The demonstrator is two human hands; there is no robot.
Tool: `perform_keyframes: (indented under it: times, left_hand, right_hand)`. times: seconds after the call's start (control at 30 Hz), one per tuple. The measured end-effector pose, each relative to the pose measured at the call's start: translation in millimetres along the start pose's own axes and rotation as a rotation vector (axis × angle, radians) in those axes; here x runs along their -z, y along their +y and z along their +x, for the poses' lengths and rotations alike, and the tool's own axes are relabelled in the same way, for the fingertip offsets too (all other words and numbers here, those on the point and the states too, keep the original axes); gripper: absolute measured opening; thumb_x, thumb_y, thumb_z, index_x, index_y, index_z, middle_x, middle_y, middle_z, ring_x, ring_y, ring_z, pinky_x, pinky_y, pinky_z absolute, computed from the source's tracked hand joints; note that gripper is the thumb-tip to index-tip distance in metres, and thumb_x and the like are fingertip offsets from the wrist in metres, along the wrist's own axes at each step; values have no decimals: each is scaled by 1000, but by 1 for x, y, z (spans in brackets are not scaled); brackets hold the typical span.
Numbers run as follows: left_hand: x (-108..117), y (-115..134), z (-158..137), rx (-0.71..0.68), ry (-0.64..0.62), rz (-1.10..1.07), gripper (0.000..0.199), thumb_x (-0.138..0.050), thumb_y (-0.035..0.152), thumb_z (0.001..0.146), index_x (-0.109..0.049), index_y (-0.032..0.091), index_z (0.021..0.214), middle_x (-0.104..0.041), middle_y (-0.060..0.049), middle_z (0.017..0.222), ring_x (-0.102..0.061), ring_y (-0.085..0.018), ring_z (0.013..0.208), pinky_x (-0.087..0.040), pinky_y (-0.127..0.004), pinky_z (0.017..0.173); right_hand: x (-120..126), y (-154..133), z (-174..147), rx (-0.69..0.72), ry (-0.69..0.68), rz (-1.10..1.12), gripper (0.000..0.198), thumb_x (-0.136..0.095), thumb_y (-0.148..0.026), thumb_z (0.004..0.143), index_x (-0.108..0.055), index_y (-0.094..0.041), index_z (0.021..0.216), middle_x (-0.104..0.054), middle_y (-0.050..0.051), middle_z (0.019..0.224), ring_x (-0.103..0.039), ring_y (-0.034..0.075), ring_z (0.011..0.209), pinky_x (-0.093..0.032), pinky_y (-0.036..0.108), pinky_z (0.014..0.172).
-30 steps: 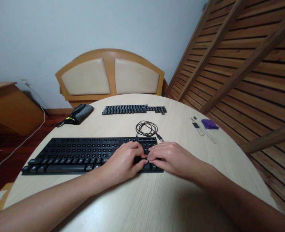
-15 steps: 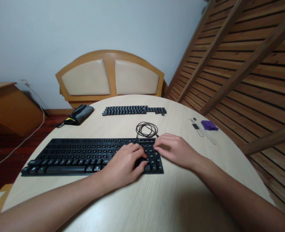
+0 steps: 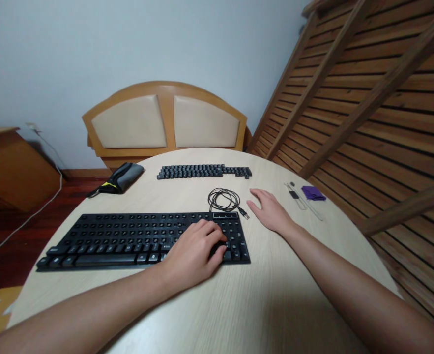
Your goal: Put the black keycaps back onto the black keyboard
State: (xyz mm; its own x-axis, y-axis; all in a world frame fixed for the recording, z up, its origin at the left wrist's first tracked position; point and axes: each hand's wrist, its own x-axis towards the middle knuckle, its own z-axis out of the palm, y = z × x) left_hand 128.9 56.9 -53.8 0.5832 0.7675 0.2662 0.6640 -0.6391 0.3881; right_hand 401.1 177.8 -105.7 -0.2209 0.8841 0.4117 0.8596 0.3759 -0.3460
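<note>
A black keyboard (image 3: 102,248) lies across the table; its upper rows are bare of caps, while the spacebar, the lower rows and part of the number pad carry theirs. My left hand (image 3: 196,248) rests curled over its right part, gripping it with thumb and fingers bent; the fingertips are partly hidden. Off the keyboard's right end, my right hand (image 3: 268,210) hovers above the table or touches it, thumb and fingers apart with nothing between them. Close beside it lies the coiled USB cable (image 3: 224,199). Removed keycaps (image 3: 190,171) stand in rows at the back.
A grey and black pouch (image 3: 124,178) lies at the table's left rear. On the right are a wire puller tool (image 3: 294,194), a thin rod and a folded purple cloth (image 3: 313,193). A chair back (image 3: 168,88) rises behind the table (image 3: 261,305); a slatted wooden panel (image 3: 364,98) leans at right.
My right hand has left the number pad, moving away to the right and forward, its pinched fingers now spread. The cable's plug shows. My left hand stays on the keyboard.
</note>
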Motion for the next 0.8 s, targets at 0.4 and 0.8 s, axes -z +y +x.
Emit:
perform_keyframes:
  times: [0.4, 0.8]
  left_hand:
    - [-1, -1, -1, -6, 8, -1, 15, -52, 24, 98, -65, 18, 104, -65, -7, 104, -57, -25, 99, -48, -42, 86]
    - [-2, -1, 0, -3, 10, -2, 14, -53, 23, 97, -64, 19, 104, -65, -6, 104, -57, -25, 99, -48, -42, 86]
  right_hand:
    - [-15, 16, 59, -11, 29, -111, 53, -52, -30, 90, -53, -10, 140, -52, 17, 147, -47, 34, 132, -38, 49, 112]
    - [-18, 22, 62, 17, 64, -60, 50, -52, -23, 89, -56, -13, 137, -57, 15, 134, -56, 30, 120, -43, 42, 109]
